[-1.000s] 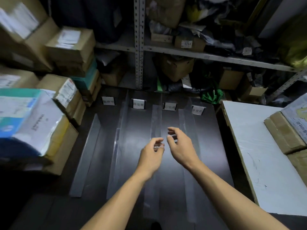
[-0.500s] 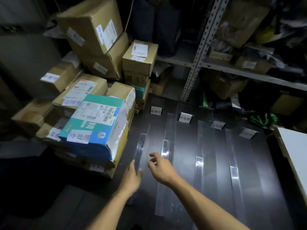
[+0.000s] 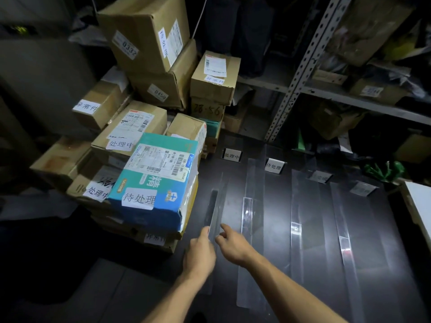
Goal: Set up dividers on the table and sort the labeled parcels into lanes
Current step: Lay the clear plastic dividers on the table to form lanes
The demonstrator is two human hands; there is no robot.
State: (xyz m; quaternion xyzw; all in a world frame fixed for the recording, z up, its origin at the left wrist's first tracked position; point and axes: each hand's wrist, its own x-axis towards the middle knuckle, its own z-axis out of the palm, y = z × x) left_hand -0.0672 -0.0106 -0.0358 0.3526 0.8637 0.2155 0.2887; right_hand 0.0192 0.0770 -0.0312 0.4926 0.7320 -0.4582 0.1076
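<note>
Four clear dividers lie lengthwise on the dark table (image 3: 275, 241); the leftmost divider (image 3: 213, 206) stands on edge beside the parcels. My left hand (image 3: 200, 250) touches that divider's near left side with its fingertips. My right hand (image 3: 233, 245) is just right of it, index finger and thumb spread and holding nothing. Small label stands (image 3: 231, 156) (image 3: 274, 166) mark the lanes' far ends. A blue-green labeled parcel (image 3: 154, 180) tops the pile of brown boxes (image 3: 130, 127) at the table's left.
More cardboard boxes (image 3: 149, 36) are stacked high at the back left. A perforated metal shelf post (image 3: 300, 68) and loaded shelves stand behind the table. A green bag (image 3: 384, 171) and a white board (image 3: 419, 206) sit at the right.
My view has swung left from the table's middle to the parcel pile. Both hands have moved left and forward, up to the leftmost divider.
</note>
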